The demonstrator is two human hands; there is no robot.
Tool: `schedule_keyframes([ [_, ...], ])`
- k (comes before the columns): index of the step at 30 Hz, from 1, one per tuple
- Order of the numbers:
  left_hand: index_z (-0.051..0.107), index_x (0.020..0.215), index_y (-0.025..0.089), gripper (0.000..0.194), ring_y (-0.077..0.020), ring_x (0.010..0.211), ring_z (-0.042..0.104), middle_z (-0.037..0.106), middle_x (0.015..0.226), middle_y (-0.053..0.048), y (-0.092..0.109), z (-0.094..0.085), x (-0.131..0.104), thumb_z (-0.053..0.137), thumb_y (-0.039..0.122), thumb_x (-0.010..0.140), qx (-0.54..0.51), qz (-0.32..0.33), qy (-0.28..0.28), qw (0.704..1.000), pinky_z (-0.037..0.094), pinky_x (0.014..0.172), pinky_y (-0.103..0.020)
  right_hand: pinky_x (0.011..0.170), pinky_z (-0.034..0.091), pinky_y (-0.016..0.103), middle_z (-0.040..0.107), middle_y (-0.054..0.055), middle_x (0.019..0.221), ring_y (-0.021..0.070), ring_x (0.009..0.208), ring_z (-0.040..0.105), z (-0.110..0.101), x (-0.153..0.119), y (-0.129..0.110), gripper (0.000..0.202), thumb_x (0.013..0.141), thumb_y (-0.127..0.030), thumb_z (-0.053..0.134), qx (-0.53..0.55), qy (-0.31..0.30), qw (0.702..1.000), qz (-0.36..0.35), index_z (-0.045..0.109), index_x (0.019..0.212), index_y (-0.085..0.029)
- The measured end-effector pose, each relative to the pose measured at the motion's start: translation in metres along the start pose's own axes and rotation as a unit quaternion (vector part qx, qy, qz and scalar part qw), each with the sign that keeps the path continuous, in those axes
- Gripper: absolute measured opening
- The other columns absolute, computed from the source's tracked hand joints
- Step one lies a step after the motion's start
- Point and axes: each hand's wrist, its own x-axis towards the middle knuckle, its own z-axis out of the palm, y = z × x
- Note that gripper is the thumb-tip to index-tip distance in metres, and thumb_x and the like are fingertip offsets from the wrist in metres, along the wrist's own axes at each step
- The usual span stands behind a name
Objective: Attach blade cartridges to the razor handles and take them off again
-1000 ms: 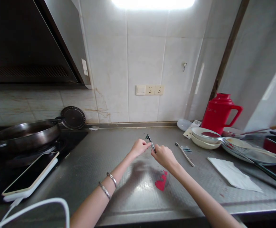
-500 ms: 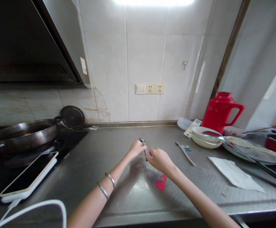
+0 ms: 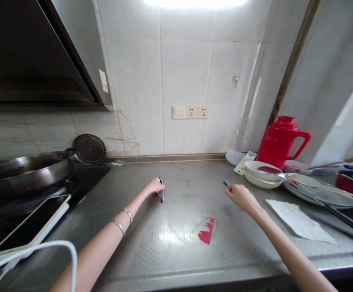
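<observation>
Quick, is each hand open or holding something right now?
Left hand: closed, holding a slim silver-and-black tool.
Right hand: curled at a dark-tipped, mostly hidden object; whether it grips cannot be told.

Two slim silver-coloured bangles, set close together, round left forearm.

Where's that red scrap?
In the head view, the red scrap is on the counter, slightly right of middle, between the left hand and right hand but nearer the front edge.
</observation>
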Motion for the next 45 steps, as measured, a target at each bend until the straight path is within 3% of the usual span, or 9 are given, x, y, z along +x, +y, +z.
schedule_keyframes([
  [11,0.067,0.07,0.013,0.033,-0.0206,0.071,0.063,0.068,0.07,-0.012,0.003,0.015,-0.006,0.052,0.042,0.067,0.055,-0.009,0.067,0.996,0.042,0.056,-0.023,0.053,0.035,0.026,0.065,0.012,0.075,0.0243,0.069,0.062,0.011,0.009,0.046,0.033,0.079,-0.041,0.041,-0.011,-0.029,0.999,0.039,0.06,0.069,-0.017],
  [16,0.067,0.073,0.015,0.034,-0.0227,0.078,0.063,0.068,0.078,-0.012,0.005,0.019,-0.017,0.051,0.044,0.069,0.069,-0.023,0.089,0.993,0.042,0.06,-0.025,0.058,0.037,0.026,0.065,0.009,0.07,0.022,0.067,0.062,0.023,0.014,0.061,0.031,0.078,-0.043,0.043,0.019,-0.045,0.999,0.006,0.06,0.069,-0.018],
  [24,0.066,0.072,0.017,0.029,-0.0227,0.077,0.063,0.068,0.079,-0.011,0.007,0.023,-0.023,0.049,0.041,0.071,0.071,-0.028,0.105,0.992,0.042,0.061,-0.026,0.056,0.036,0.026,0.064,0.009,0.07,0.021,0.066,0.06,0.03,0.021,0.069,0.03,0.076,-0.043,0.046,0.001,-0.094,0.996,-0.006,0.059,0.066,-0.018],
  [30,0.062,0.059,0.015,0.045,-0.0195,0.063,0.06,0.065,0.065,-0.009,-0.002,0.018,-0.023,0.045,0.055,0.071,0.03,0.001,0.108,0.994,0.036,0.054,-0.025,0.054,0.033,0.025,0.064,0.007,0.069,0.0183,0.064,0.059,0.027,0.023,0.065,0.028,0.078,-0.035,0.044,-0.003,-0.124,0.991,-0.04,0.06,0.063,-0.017],
  [34,0.062,0.061,0.015,0.036,-0.0157,0.06,0.057,0.064,0.064,-0.006,-0.007,0.012,-0.016,0.049,0.046,0.072,-0.024,0.02,0.158,0.987,0.033,0.053,-0.023,0.052,0.032,0.024,0.065,0.009,0.072,0.0181,0.065,0.06,0.023,0.018,0.045,0.031,0.08,-0.034,0.041,-0.007,-0.114,0.993,-0.043,0.061,0.066,-0.016],
  [37,0.064,0.065,0.015,0.026,-0.0135,0.061,0.056,0.065,0.066,-0.005,0.002,0.01,-0.014,0.052,0.037,0.072,-0.068,0.044,0.191,0.978,0.034,0.054,-0.022,0.052,0.033,0.023,0.065,0.011,0.073,0.0182,0.067,0.061,0.019,0.011,0.01,0.035,0.082,-0.034,0.037,0.0,-0.09,0.994,-0.06,0.063,0.068,-0.014],
  [40,0.065,0.064,0.014,0.025,-0.0129,0.059,0.055,0.064,0.064,-0.005,0.022,0.012,-0.017,0.052,0.034,0.07,-0.103,0.085,0.186,0.973,0.034,0.055,-0.021,0.054,0.035,0.023,0.067,0.012,0.076,0.0199,0.07,0.063,0.015,0.002,-0.037,0.037,0.083,-0.033,0.035,-0.015,-0.057,0.993,-0.098,0.064,0.073,-0.015],
  [45,0.064,0.057,0.012,0.029,-0.0113,0.051,0.047,0.056,0.05,-0.001,0.049,0.017,-0.019,0.052,0.036,0.068,-0.134,0.13,0.131,0.974,0.029,0.049,-0.022,0.061,0.04,0.025,0.067,0.014,0.082,0.0217,0.075,0.064,0.007,-0.014,-0.113,0.037,0.084,-0.032,0.033,-0.028,-0.046,0.984,-0.169,0.067,0.08,-0.016],
])
